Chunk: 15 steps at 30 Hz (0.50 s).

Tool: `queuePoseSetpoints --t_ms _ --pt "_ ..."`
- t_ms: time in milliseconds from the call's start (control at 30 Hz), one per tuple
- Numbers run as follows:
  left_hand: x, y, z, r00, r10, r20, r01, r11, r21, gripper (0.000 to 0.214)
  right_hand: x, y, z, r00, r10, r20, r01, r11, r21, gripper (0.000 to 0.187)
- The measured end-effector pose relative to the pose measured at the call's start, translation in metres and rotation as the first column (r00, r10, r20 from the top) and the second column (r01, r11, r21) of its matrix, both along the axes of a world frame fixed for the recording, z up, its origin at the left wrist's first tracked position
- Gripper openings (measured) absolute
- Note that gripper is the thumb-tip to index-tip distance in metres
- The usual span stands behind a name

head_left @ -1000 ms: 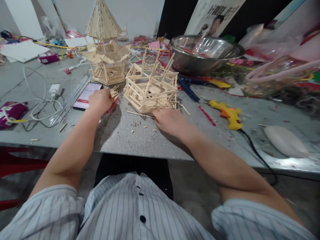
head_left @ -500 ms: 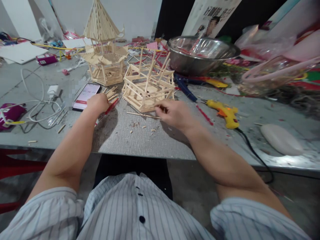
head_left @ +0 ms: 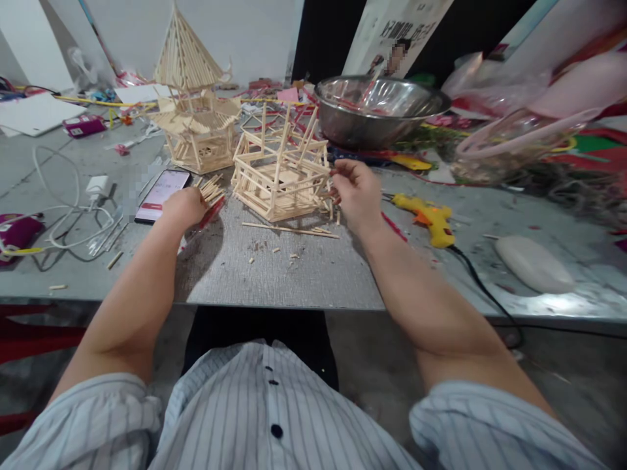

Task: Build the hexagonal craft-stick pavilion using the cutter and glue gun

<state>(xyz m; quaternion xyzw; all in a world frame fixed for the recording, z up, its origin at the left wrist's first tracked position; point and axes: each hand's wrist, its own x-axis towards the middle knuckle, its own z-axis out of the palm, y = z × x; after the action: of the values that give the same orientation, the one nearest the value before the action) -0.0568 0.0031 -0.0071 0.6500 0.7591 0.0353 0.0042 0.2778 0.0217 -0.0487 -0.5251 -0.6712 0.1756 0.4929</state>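
Starting at the far left, a purple pack (head_left: 19,236) sits by a white charger (head_left: 98,187) and its looping cable, then comes the phone (head_left: 163,193), lit and lying flat. Right over its lower corner, here's the left hand (head_left: 185,207), fingers curled in against a bundle of sticks (head_left: 209,189); the fingertips are hidden, so I cannot tell whether it's gripping them. Behind stands the roofed pagoda (head_left: 210,119), upright. Now the stick frame (head_left: 278,171), roofless, on the table (head_left: 274,281) between the hands, a long stick (head_left: 289,230) lying just in front. And at its right edge, the right hand (head_left: 360,196), fingers bent; whether they're pinching anything, I can't tell. Behind that, the steel bowl (head_left: 362,128); further right, the yellow glue gun (head_left: 434,219), lying on its side.
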Motion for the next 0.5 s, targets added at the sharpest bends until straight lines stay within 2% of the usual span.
queuePoseSetpoints --t_ms 67,133,200,267,367,433,500 --pt "-0.002 0.001 -0.002 0.999 0.000 0.049 -0.007 0.989 0.149 0.015 -0.003 -0.001 0.002 0.998 -0.031 -0.063 0.025 0.996 -0.090 0.036" --pt "-0.002 0.002 -0.003 0.989 -0.040 0.141 -0.014 0.932 0.362 0.014 -0.006 -0.005 0.005 0.999 -0.020 -0.044 0.014 0.992 -0.126 0.033" --pt "0.002 0.002 -0.004 0.963 -0.159 0.216 0.009 0.825 0.565 0.013 -0.010 -0.009 0.007 1.000 -0.007 -0.025 0.004 0.994 -0.106 0.032" --pt "0.008 -0.002 -0.002 0.924 -0.313 0.221 0.072 0.708 0.702 0.014 -0.013 -0.015 0.009 1.000 0.004 -0.026 -0.006 0.996 -0.090 0.030" --pt "0.022 -0.013 0.003 0.843 -0.510 0.167 0.191 0.576 0.795 0.021 -0.018 -0.027 0.015 0.999 0.036 0.007 -0.036 0.995 -0.097 0.023" --pt "0.031 -0.021 0.007 0.787 -0.604 0.128 0.269 0.523 0.809 0.027 -0.022 -0.036 0.020 0.997 0.033 0.071 -0.028 0.997 -0.073 0.022" --pt "0.041 -0.029 0.012 0.741 -0.668 0.065 0.355 0.473 0.806 0.034 -0.025 -0.044 0.025 0.994 0.007 0.107 -0.008 1.000 0.005 0.029"
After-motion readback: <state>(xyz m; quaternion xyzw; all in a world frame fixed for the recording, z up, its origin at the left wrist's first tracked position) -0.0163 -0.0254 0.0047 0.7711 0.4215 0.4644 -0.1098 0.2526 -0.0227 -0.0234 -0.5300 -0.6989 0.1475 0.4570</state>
